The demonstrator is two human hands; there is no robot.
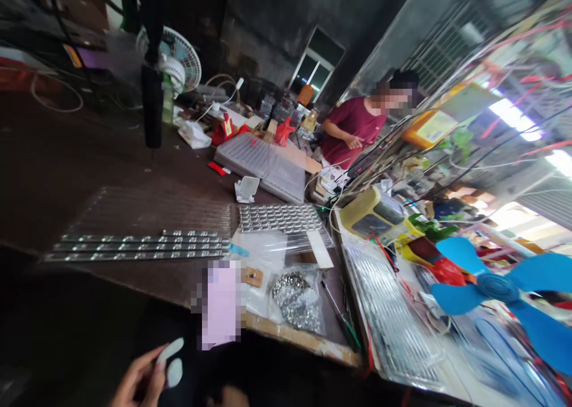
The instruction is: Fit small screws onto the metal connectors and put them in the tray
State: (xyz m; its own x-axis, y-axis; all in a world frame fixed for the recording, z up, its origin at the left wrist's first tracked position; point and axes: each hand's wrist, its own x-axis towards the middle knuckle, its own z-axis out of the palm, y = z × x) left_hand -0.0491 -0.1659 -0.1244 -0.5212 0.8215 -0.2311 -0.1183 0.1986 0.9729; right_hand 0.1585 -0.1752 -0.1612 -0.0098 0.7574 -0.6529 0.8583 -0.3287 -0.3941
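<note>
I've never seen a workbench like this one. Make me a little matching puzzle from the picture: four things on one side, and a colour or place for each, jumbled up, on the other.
Things
1. Fan blades at the right
2. Standing person's shirt
3. Small shiny metal bits
4. Left hand

Colours and places
A. Inside a clear bag
B. Dark red
C. On the near side of the table, low in the picture
D. Blue

Right pairs: 1-D, 2-B, 3-A, 4-C

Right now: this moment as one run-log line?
left hand: two pale fingertips, held apart | right hand: mostly cut off, grip unclear | table: bag of small metal parts, clear tray | beyond: person in red shirt
</note>
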